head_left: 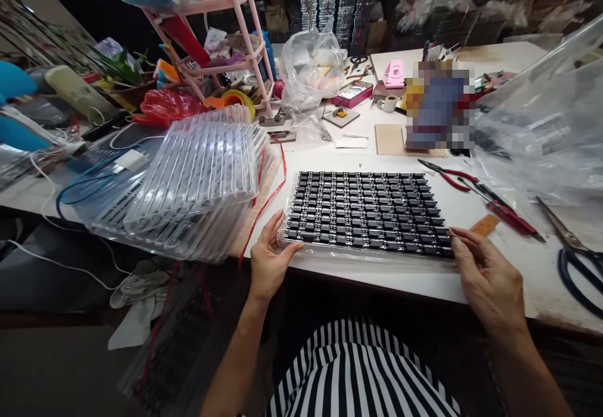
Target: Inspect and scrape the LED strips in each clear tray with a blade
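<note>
A clear plastic tray filled with rows of small black electronic parts lies at the front of the white table. My left hand grips its near left corner, thumb along the front edge and fingers at the side. At the near right corner, my right hand pinches the tray between thumb and fingers. To the left is a stack of clear ribbed plastic trays, with a red strap running down between the stack and the filled tray.
Red-handled pliers, a red screwdriver and large scissors lie on the right. A pink rack stands at the back left. Clear plastic bags and a cardboard piece sit farther back.
</note>
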Demonstrator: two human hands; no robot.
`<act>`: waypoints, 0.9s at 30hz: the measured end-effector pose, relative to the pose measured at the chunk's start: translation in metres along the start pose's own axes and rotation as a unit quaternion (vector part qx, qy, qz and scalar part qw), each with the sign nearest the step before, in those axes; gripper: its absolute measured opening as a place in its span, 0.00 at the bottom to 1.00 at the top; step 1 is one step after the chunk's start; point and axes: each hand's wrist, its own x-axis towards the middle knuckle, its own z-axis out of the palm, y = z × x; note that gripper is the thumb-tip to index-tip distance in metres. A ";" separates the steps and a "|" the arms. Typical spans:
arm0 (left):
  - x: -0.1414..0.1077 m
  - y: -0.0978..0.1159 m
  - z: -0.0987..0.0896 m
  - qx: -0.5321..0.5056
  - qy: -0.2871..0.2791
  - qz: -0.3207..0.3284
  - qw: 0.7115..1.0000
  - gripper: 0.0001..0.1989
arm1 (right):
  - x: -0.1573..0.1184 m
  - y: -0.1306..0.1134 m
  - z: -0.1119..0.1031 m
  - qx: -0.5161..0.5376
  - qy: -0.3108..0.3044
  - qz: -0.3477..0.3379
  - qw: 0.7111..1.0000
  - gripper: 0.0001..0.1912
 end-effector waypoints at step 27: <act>0.002 0.007 0.013 0.215 -0.019 0.054 0.975 0.38 | 0.013 0.015 -0.001 0.020 0.025 -0.029 0.999 0.22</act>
